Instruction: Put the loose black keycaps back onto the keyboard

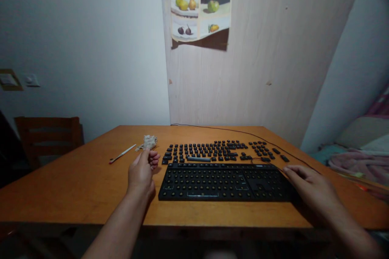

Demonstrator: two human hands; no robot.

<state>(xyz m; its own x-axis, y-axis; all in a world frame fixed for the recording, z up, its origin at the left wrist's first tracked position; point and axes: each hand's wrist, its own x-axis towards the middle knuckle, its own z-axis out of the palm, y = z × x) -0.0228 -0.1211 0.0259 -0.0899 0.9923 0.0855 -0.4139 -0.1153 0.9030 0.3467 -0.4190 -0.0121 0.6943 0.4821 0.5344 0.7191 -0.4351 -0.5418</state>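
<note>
In front of me lies a black keyboard [206, 182] with its keycaps off, leaving the small key stems exposed. My left hand [141, 172] is above the table just left of it, fingers curled and thumb against the index finger. A crumpled greyish rag or tissue [150, 142] shows right behind those fingertips; whether they touch it I cannot tell. My right hand [310, 182] is at the keyboard's right end, covering that corner, thumb and index finger pinched together. A thin cable [273, 164] runs toward its fingertips, but what they hold is hidden. Loose black keycaps [202, 149] lie in rows behind the keyboard.
A white-handled thin brush or stick [123, 153] lies left on the wooden table [75, 188]. A dark cord [243, 131] crosses the back and right side. A wooden chair [48, 135] stands left, bedding [358, 166] lies right, and fruit pictures [200, 16] hang on the wall.
</note>
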